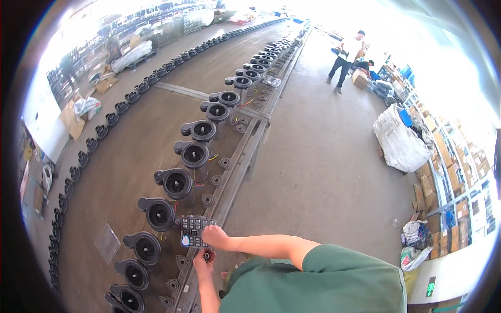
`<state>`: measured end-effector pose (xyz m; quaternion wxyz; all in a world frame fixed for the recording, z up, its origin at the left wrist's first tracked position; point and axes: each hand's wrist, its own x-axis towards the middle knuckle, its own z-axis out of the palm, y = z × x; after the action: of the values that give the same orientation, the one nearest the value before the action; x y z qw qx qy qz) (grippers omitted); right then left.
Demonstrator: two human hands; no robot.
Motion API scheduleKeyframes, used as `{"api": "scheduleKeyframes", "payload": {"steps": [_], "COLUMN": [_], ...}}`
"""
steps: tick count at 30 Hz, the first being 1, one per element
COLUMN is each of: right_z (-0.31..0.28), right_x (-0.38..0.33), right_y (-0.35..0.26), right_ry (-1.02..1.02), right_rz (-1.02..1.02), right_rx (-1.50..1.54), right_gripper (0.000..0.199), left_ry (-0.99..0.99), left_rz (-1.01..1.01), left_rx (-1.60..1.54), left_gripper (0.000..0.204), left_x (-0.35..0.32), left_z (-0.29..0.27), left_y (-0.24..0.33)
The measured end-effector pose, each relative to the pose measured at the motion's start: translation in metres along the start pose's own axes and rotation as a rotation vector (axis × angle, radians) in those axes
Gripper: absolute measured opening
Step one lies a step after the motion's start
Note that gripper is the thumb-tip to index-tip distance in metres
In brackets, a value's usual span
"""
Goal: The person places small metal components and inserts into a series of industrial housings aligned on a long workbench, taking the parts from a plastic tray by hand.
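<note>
A compartment tray (192,223) filled with small dark parts sits at the edge of the conveyor line, beside a black round housing. My right hand (215,237) is closed over the tray's right side, with its fingertips down among the parts; whatever they pinch is hidden. Just below, my left hand (203,265) is palm up with its fingers curled around small dark ring-shaped parts (207,256). The nearest black blower housing (160,214) stands left of the tray, its round opening facing up with a pale shaft in the middle.
Several similar housings (195,154) run along the line into the distance. Dark flange-like pieces (207,200) lie along the metal rail (229,182). A clear plastic sheet (107,244) lies at left. A person (344,60) stands in the aisle, near a white sack (399,138) and shelves of boxes.
</note>
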<state>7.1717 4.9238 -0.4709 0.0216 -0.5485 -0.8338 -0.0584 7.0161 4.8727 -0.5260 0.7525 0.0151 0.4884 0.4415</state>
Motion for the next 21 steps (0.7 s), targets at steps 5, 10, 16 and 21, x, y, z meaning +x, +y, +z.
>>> {"api": "scheduleKeyframes", "payload": {"steps": [5, 10, 16, 21], "right_z": [0.002, -0.016, -0.073, -0.098], "right_x": [0.015, 0.028, 0.036, 0.002], "right_y": [0.0, 0.018, 0.026, 0.013], "right_ry": [-0.048, -0.181, -0.359, -0.094], "right_rz": [-0.095, -0.146, -0.042, -0.261], "right_rx": [0.07, 0.149, 0.43, 0.572], "right_gripper": [0.009, 0.013, 0.034, 0.034], "left_ry": [-0.007, -0.061, -0.204, -0.227], "left_rz": [-0.001, 0.007, 0.371, 0.127], "left_rx": [0.01, -0.004, 0.253, -0.185], "left_gripper": [0.023, 0.02, 0.017, 0.028], "left_x": [0.005, 0.008, -0.013, -0.058], "left_z": [0.007, 0.012, 0.013, 0.046], "left_y": [0.002, 0.007, 0.006, 0.026]}}
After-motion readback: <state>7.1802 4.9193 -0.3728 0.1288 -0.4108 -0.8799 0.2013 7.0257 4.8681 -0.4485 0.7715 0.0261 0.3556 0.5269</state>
